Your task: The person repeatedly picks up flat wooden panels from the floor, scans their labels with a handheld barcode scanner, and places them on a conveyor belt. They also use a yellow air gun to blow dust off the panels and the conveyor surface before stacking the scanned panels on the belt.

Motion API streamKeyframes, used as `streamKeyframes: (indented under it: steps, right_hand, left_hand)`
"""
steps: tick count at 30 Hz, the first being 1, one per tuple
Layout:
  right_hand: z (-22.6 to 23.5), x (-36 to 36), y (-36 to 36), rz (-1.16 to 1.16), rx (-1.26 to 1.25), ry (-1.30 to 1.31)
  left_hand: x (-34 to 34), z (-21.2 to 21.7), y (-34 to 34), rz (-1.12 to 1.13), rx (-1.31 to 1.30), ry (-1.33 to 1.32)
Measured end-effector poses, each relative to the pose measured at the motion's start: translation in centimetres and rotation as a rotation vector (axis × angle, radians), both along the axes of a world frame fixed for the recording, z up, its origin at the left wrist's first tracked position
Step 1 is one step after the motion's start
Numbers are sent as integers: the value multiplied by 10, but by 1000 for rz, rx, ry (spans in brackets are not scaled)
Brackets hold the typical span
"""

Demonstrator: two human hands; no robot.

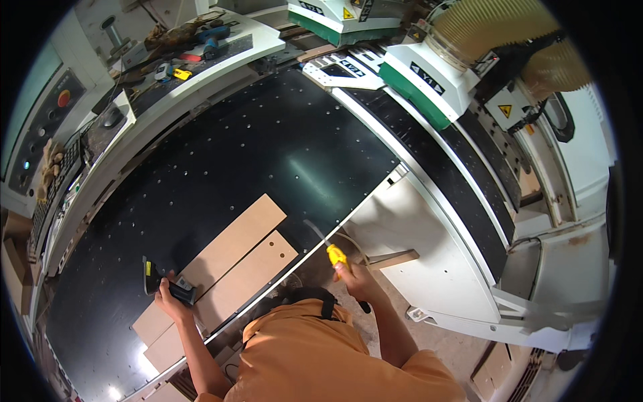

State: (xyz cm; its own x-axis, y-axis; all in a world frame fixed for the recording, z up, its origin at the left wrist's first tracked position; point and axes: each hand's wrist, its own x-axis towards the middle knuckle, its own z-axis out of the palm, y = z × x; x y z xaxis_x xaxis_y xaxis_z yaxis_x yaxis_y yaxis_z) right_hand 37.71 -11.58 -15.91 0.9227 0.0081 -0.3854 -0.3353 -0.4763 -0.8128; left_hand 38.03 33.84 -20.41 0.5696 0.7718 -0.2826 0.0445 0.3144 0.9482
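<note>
My left hand (173,303) is closed around a black handheld scanner (153,276) with a yellow label. It hovers over the left part of two long tan boards. The farther board (231,241) is plain; the nearer board (251,271) has two dark round holes by its right end. Both lie side by side on a black table (221,161) dotted with small studs. Just past the table's near right edge, my right hand (358,281) grips a yellow air blow gun (337,256). Its thin metal nozzle points up and left over the table, apart from the boards.
A machine with white and green hoods (418,84) and ribbed hoses (495,30) stands at the upper right. At the upper left, a bench (248,47) carries tools. A control panel (53,110) is beyond the left edge. A wood strip (395,259) sticks out near my right hand.
</note>
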Motion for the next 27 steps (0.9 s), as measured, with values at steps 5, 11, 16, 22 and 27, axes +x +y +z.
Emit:
streamKeyframes:
  steps: [5,11,16,22,27]
  right_hand:
    - [7,4,-18,-688,-145,-129]
    - [41,8,10,-676,282,-301]
    - [27,41,55,-413,-237,-359]
    - [-73,100,30,-1079,99,-458]
    - [-164,100,12,-1083,558,-260]
  left_hand:
    - [32,10,-9,-238,123,-23]
    - [50,8,-4,-407,41,-3]
    - [40,21,14,-486,120,-40]
    - [38,27,38,-554,33,-77]
    - [32,27,49,-545,11,-55]
